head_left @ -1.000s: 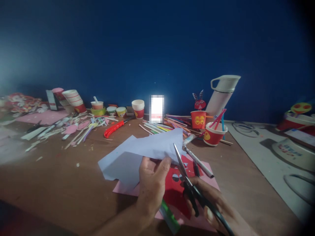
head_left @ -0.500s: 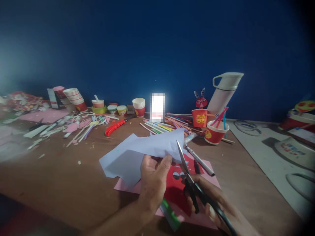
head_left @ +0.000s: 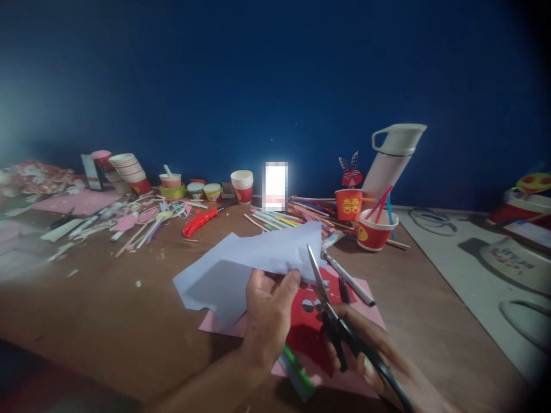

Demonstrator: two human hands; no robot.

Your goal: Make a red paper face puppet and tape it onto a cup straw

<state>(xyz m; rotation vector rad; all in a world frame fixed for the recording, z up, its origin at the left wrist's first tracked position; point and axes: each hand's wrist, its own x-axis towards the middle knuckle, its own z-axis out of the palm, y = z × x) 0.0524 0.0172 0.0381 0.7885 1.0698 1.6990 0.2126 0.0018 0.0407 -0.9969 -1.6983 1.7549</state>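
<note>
Pale blue paper (head_left: 275,246) is gripped at its near edge by the left hand (head_left: 269,307), with the thumb laid on top and the fingers curled beneath. It is held over the middle of the tabletop (head_left: 129,327), its lower left part lying in shadow; whether one folded sheet or two are held cannot be told. Black-handled scissors (head_left: 336,330) are grasped by the right hand (head_left: 365,344), and the blades are pointed up and away, across the right end of the paper. Whether the paper is touched by the tip cannot be made out.

Below both hands, a pink sheet (head_left: 215,323) is spread, with a red cutout (head_left: 307,338) laid on it; two eyes are shown on the cutout. A green strip (head_left: 299,370) is partly hidden by the left wrist, and a silver pen (head_left: 350,281) is set slantwise near the scissors.

Beyond the paper, a red knife (head_left: 200,222) is seen at the left, and loose straws (head_left: 275,221) are heaped behind. Farther right, a red cup (head_left: 372,236) is filled with pink and blue straws, near a white flask (head_left: 390,163).
</note>
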